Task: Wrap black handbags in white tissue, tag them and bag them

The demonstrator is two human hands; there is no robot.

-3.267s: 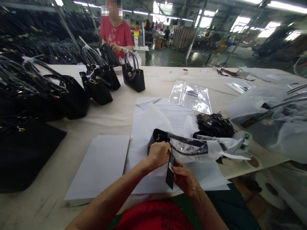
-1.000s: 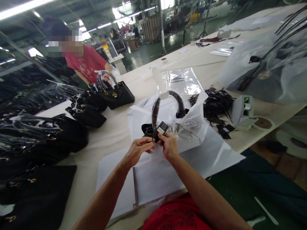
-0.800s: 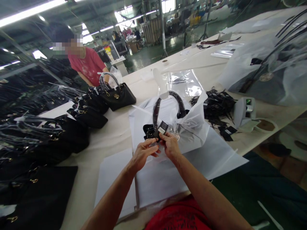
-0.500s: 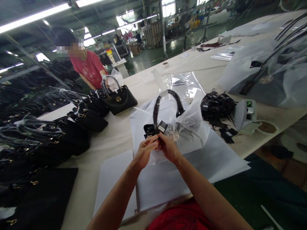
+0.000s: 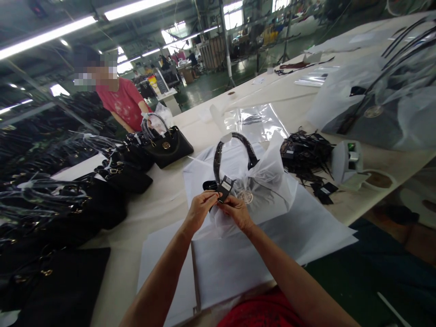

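Note:
In front of me a handbag (image 5: 262,193) stands wrapped in translucent plastic, its dark covered handle (image 5: 245,144) arching up out of the wrap. A round gold emblem shows through the plastic. A black hang tag (image 5: 225,188) with a small white label sits at the bag's left end. My left hand (image 5: 200,209) pinches at the tag's left edge. From below, my right hand (image 5: 236,211) closes its fingertips near the tag's bottom edge. Any cord between the fingertips is too small to make out. Sheets of white paper (image 5: 306,231) lie under the bag.
Black handbags (image 5: 166,147) with wrapped handles line the left side, where a co-worker in a red shirt (image 5: 127,102) stands. Right of my bag lie a pile of black tags (image 5: 304,154) and a white tape dispenser (image 5: 344,161). Another plastic-wrapped bag (image 5: 371,116) stands farther right.
The tag has shifted slightly down and left and tilted. My hands have drawn slightly apart, from meeting below the tag to its left side and bottom.

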